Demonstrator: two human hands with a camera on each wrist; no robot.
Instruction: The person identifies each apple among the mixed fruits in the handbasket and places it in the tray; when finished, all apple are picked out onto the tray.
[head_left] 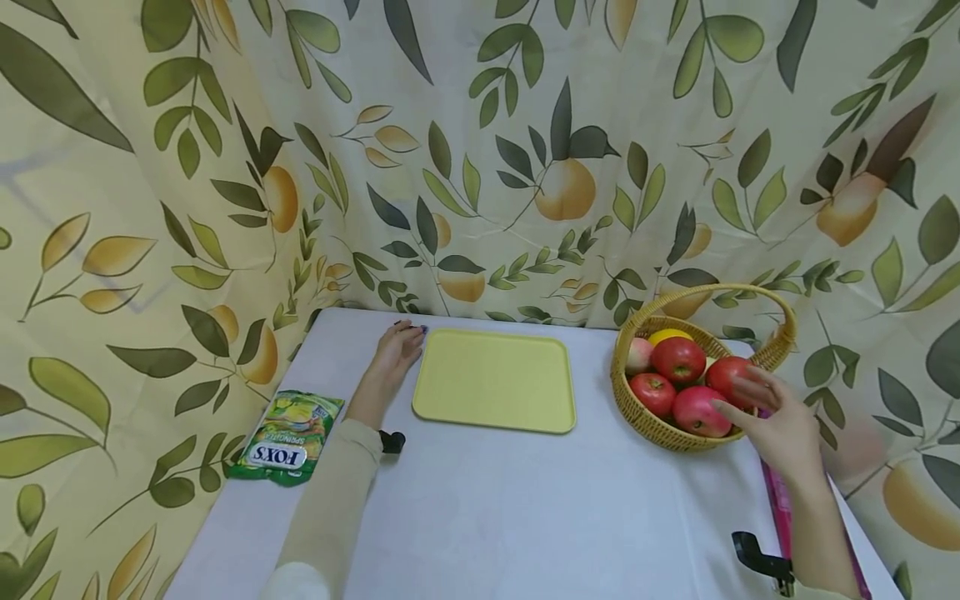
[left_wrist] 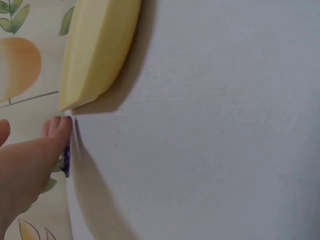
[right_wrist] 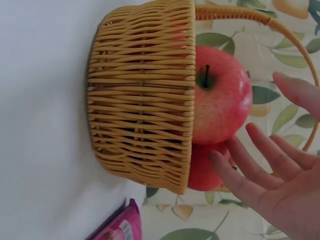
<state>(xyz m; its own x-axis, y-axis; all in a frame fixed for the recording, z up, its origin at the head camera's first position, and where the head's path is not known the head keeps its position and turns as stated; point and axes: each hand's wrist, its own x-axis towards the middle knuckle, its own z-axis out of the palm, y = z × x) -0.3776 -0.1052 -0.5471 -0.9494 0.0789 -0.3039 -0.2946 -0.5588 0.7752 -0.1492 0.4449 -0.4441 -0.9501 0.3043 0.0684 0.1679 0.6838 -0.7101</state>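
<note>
My left hand [head_left: 395, 348] is at the far edge of the table, just left of a pale yellow tray [head_left: 493, 380]. Thumb and fingers stand apart in the left wrist view; a small dark purple thing [left_wrist: 66, 161] shows beside them, its kind unclear. My right hand [head_left: 780, 423] reaches over the right rim of a wicker basket [head_left: 626, 398], fingers spread. A red apple [head_left: 678, 359] and several other fruits fill the basket. In the right wrist view the fingertips are close to a lower red apple [right_wrist: 204, 167]; whether they touch it I cannot tell.
A green FOX'S candy bag [head_left: 291, 437] lies on the table's left side. A pink package [head_left: 780, 508] lies along the right edge, partly behind my right forearm. The basket's tall handle [head_left: 705, 289] arches over the fruit. Patterned curtains [head_left: 465, 167] surround the white table.
</note>
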